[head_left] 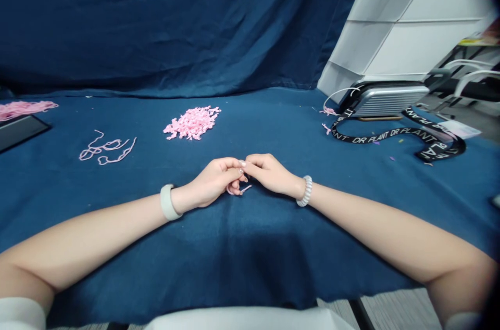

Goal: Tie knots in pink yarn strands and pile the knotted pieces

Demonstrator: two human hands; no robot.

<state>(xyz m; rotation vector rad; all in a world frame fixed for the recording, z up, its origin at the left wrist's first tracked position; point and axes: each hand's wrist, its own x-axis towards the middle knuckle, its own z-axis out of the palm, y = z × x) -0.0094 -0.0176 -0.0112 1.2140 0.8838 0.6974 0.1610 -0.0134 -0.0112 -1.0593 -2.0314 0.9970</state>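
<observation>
White clothing (pixel 242 319) edges the bottom, bare forearms (pixel 105 231) reaching past it. The left grip (pixel 211 181) pinches a pink strand (pixel 246 189), its end poking out beneath; the right grip (pixel 273 174) meets the left tip to tip, though whether pinching too I cannot tell. Beyond, on the blue-covered bench (pixel 273 252), lie a pile of pink yarn bits (pixel 191 123), loose pink strands (pixel 92 150) left of it, and a black lettered strap (pixel 369 139) at right.
</observation>
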